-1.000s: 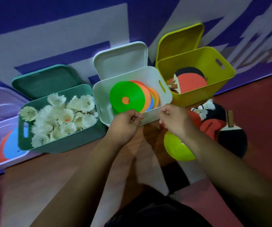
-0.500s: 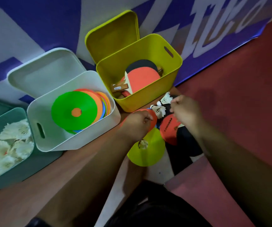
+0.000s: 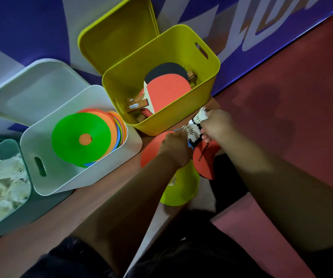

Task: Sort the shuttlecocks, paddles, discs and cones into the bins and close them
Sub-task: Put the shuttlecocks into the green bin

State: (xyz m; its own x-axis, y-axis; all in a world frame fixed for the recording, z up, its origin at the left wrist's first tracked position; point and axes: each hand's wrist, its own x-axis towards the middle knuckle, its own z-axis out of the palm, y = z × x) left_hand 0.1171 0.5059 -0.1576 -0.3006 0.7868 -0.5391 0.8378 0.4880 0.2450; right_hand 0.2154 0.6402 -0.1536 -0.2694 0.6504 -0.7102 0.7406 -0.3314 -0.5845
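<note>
Now, right hand (image 3: 216, 125): pinching upper shuttlecock (image 3: 201, 116).
Left hand (image 3: 174, 147): grip on lower shuttlecock (image 3: 191, 131) unclear.
Handling: featherlight, crushable; hold the cork.

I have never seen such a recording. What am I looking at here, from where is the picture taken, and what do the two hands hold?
There is no machine here: a person works with bare hands, and the one camera sits on the person's head, looking down. Three open bins stand on the floor: a teal bin with shuttlecocks, a white bin with stacked low cones, a yellow bin with paddles. Near the yellow bin lie unsorted things: an orange disc, a yellow-green cone, a red paddle. The right hand grips a shuttlecock. The left hand is at a second shuttlecock, but its fingers are hidden, so I cannot tell whether it holds it.
</note>
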